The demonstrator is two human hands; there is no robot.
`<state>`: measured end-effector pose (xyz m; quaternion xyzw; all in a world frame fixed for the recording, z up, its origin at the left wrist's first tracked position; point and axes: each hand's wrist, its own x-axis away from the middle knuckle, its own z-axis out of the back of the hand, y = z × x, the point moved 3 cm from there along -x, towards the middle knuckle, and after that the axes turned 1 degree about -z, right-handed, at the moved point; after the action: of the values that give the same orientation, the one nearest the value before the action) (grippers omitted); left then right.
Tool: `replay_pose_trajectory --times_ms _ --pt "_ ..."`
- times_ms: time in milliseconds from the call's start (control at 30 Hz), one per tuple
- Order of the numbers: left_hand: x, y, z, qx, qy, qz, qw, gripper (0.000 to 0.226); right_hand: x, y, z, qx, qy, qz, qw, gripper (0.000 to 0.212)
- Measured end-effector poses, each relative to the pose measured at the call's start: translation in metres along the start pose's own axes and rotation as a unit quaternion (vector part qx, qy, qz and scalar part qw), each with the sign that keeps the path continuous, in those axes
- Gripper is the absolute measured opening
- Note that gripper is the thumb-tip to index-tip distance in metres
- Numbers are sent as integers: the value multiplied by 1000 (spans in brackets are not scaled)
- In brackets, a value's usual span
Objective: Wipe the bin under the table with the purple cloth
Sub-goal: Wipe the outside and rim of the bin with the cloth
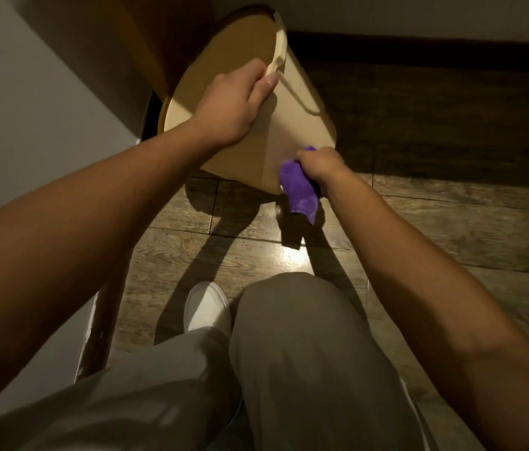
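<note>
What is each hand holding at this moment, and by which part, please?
The left hand has its grip on the tilted bin at its rim. The right hand clutches the bunched purple cloth by its upper end, against the bin's base.

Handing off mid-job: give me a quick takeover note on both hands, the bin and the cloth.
Left hand: gripping the rim of the beige bin, holding it tilted, base toward the person.
Right hand: shut on the purple cloth, pressed against the bin's outer wall near its base.
Bin is tipped above the wooden floor, beside the table leg.
Done: bin in hand, wiping of the outside under way.
Left: how much is wiped cannot be told; finish remaining sides, set bin back.
</note>
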<state>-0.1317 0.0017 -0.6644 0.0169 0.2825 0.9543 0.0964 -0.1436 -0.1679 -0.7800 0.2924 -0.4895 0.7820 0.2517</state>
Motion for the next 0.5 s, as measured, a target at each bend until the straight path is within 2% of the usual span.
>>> replay_pose_trajectory --times_ms 67,167,233,300,367,500 --pt "3 -1 -1 4 -13 -11 1000 37 3 0 22 12 22 9 1000 45" --pt "6 -3 0 -4 -21 -27 999 35 20 -38 61 61 73 136 986 35" --pt "10 -2 -1 -6 -33 -39 999 34 38 -74 82 128 136 238 953 36" --pt "14 -2 -2 -11 -44 -47 998 34 52 -101 86 217 209 317 899 44" --pt "14 -2 -4 -10 -46 -44 998 31 61 -111 75 292 240 337 862 48" --pt "6 1 -6 0 -32 -35 999 29 77 -82 31 377 223 342 832 44"
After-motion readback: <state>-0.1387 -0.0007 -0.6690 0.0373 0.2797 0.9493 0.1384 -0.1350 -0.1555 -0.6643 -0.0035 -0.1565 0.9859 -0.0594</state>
